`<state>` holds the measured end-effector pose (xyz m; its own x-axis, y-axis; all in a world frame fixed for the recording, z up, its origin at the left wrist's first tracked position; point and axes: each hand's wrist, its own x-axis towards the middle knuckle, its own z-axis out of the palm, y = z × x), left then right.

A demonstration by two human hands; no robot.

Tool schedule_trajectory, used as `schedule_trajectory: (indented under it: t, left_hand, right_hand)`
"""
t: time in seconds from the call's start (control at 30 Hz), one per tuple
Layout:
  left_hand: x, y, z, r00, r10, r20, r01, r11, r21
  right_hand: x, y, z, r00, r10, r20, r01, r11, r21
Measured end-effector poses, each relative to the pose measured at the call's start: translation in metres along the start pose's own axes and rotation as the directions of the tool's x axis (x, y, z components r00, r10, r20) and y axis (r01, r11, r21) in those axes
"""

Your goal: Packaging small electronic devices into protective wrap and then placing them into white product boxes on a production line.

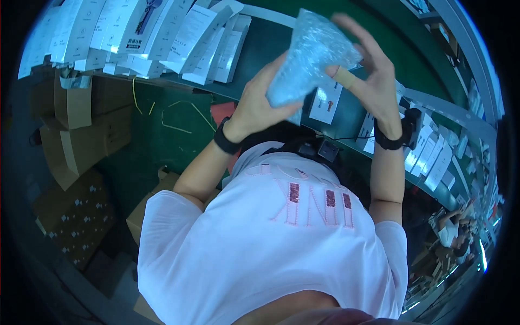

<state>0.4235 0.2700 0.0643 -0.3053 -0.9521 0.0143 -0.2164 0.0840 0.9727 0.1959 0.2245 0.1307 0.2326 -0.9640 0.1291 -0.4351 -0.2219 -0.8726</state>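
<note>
1. Left hand (257,103) wraps round the near end of the bubble-wrap packet (317,54), held up over the table (262,43) edge.
2. This packet looks light, squishy outside and a bit slippery; what's inside may break, so grip its middle gently.
3. Right hand (376,78) is spread wide, its thumb by the packet's right side; I can't tell if they touch.
4. Counting: many white boxes (189,43) at left, too overlapped to count; 2 black wristbands (226,139); 1 packet.

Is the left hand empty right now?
No, the left hand holds the bubble wrap, its thumb lying across the lower end.
</note>
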Motion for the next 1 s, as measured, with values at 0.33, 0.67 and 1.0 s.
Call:
schedule_trajectory:
  t: [0.33, 0.67, 1.0]
  left_hand:
    - [-0.008, 0.041, 0.004, 0.969, 0.123, 0.217, 0.014, 0.841, -0.541]
    - [-0.008, 0.053, 0.046, 0.957, 0.117, 0.264, 0.104, 0.713, -0.694]
    - [-0.018, 0.028, 0.119, 0.681, 0.069, 0.729, 0.605, 0.509, -0.613]
  right_hand:
    - [-0.032, -0.098, -0.012, 0.873, -0.466, 0.144, 0.475, 0.744, -0.47]
    - [-0.057, -0.027, -0.045, 0.832, -0.084, -0.548, 0.16, 0.983, 0.093]
    - [-0.079, 0.058, -0.057, 0.755, -0.627, 0.189, -0.115, 0.158, 0.981]
